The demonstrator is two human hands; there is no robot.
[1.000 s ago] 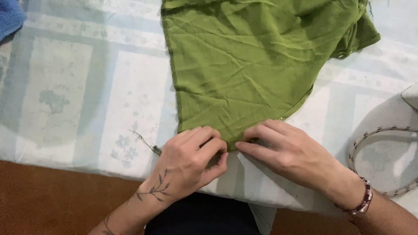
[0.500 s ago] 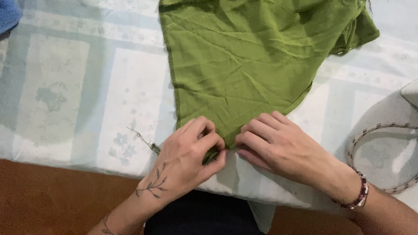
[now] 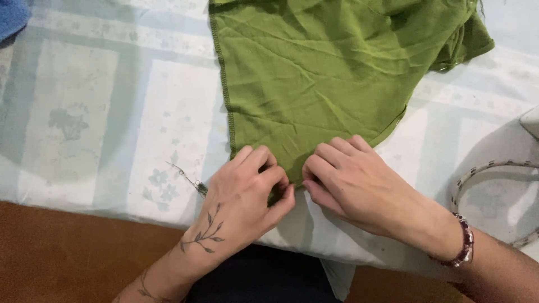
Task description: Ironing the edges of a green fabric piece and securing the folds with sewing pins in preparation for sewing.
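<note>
A green cloth [image 3: 325, 84] lies spread on the surface [image 3: 84, 129], reaching from the top edge of the view down to a corner at the near side, where both hands meet. Its left edge carries a line of stitching that runs straight down toward that corner; its right side is bunched into folds near the upper right. The fabric is creased all over.

The left hand [image 3: 247, 193] rests on the lower corner of the cloth with fingers curled and the thumb pressed against them, pinching a small fold of the green fabric. A leafy sprig tattoo runs along the back of this hand toward the wrist. The right hand [image 3: 359, 185] sits just beside it, touching the same hem, fingers bent and tips pressed down on the cloth edge, thumb tucked underneath; whether it pinches the fabric or only holds it down cannot be told. A beaded bracelet [image 3: 465, 241] circles the right wrist.

A thin needle-like object [image 3: 188, 178] lies on the surface just left of the left hand. The surface is covered with a pale tablecloth of blue-green bands and faded flower prints. A patterned cord loop [image 3: 494, 165] lies at the right. A blue fabric [image 3: 14, 17] shows at the top left corner.
</note>
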